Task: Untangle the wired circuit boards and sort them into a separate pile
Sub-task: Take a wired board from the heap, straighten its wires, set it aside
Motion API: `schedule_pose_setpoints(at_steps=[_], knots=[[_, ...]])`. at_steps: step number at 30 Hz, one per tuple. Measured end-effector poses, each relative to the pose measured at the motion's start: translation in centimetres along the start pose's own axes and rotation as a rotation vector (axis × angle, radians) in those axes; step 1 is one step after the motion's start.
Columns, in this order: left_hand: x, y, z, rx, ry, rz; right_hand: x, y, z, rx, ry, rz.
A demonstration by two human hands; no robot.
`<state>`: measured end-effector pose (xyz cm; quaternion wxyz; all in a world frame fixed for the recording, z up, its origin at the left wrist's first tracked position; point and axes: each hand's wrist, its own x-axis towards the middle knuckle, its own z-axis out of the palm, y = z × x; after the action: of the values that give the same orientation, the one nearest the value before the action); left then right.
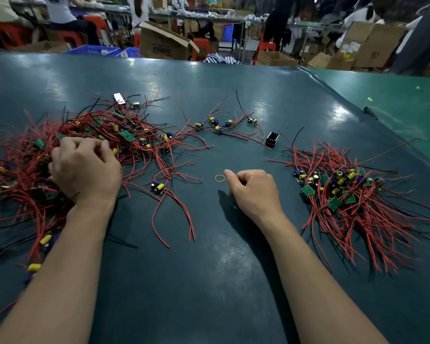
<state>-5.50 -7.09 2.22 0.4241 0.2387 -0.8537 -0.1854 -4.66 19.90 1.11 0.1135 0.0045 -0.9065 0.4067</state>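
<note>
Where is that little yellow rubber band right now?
The rubber band lies flat on the dark table, near centre of the head view, just left of the right hand fingertips.

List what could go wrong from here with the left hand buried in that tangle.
1. The left hand grips into the tangled pile; pulling one board may drag neighbours by their red wires, or strain the wires where they join the boards.
2. The single board and its long wires lie right beside the pile, so they could get swept back in.
3. The right hand sits by the rubber band, far from the sorted pile, not steadying anything.
</note>
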Motion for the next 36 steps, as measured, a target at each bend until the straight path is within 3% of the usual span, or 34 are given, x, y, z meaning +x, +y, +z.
schedule_pose_setpoints(at_steps=[5, 10, 13, 16, 19, 21, 23, 26, 29, 33, 34, 36], knots=[[-2.1, 3.7, -1.6, -0.274, 0.135, 0.038, -0.2, 0.0, 0.0, 0.005, -0.005, 0.007], [-5.9, 7.7, -1.8, -0.527, -0.011, 0.334, -0.1, -0.1, 0.2, 0.036, 0.015, -0.046], [-7.6, 8.8, -1.9, -0.745, -0.180, 0.556, -0.3, -0.1, 0.5, 0.169, -0.063, -0.166], [-8.9, 9.0, -1.8, -0.909, -0.332, 0.661, -0.5, 0.0, 0.6, 0.295, -0.144, -0.295], [-9.5, 9.4, -1.6, -0.950, -0.339, 0.777, -0.8, -0.3, 0.8, 0.356, -0.130, -0.323], [-9.6, 9.7, -1.7, -0.903, -0.252, 0.825, -0.9, -0.7, 1.0, 0.499, -0.068, -0.214], [-9.8, 9.6, -1.8, -0.924, -0.200, 0.734, -0.7, -1.1, 0.9, 0.723, -0.002, -0.049], [-9.8, 9.3, -2.0, -1.042, -0.308, 0.510, -0.3, -1.3, 0.1, 0.968, 0.145, 0.077], [-10.1, 9.1, -1.2, -0.826, -0.423, 0.679, 0.1, -1.3, -0.7, 1.164, 0.294, 0.161], [-10.1, 9.4, -0.5, -0.391, -0.668, 0.509, 0.2, -1.5, -0.8, 1.296, 0.166, 0.236], [-9.9, 9.4, -0.2, -0.381, -0.713, 0.470, 0.1, -1.6, -0.6, 1.308, 0.117, 0.246], [-9.6, 9.4, -0.3, -0.586, -0.760, 0.423, 0.1, -1.8, -0.2, 1.257, 0.055, 0.260]])
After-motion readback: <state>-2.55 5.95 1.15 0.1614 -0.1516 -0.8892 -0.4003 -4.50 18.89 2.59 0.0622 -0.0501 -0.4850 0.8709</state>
